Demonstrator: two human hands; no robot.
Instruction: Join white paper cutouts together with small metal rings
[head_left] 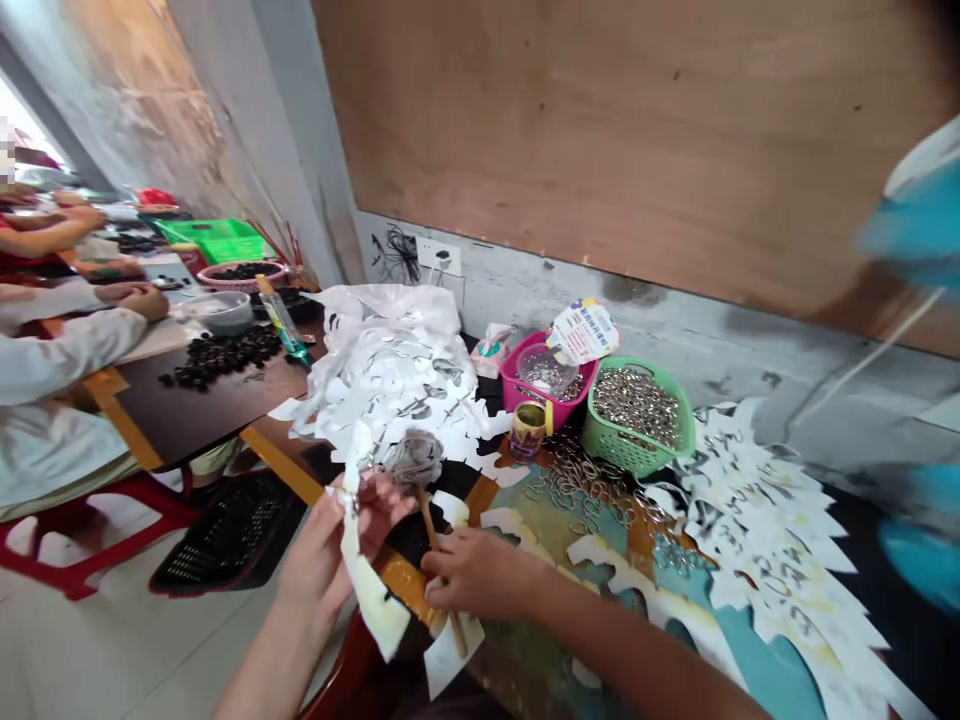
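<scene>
My left hand (319, 545) is closed on a notched white card strip (375, 600), held upright, with a small shiny metal piece at its middle. My right hand (487, 575) grips a thin wooden stick (427, 515) just to the right of the strip. The stick's upper end reaches a grey, stringy bundle (414, 457); whether the two are joined I cannot tell. Beneath my right hand lies another white card piece (450, 660). More notched white strips (660, 605) lie on the table to the right, under and beyond my right forearm.
A pink basket (514, 385) and a green basket (637, 457) of metal rings stand by the wall. An open tin (527, 435) and loose rings (589, 490) are in front. White cut pieces (397, 370) pile up behind my hands. At left, a co-worker's sleeves (67, 345) rest by black parts (225, 355).
</scene>
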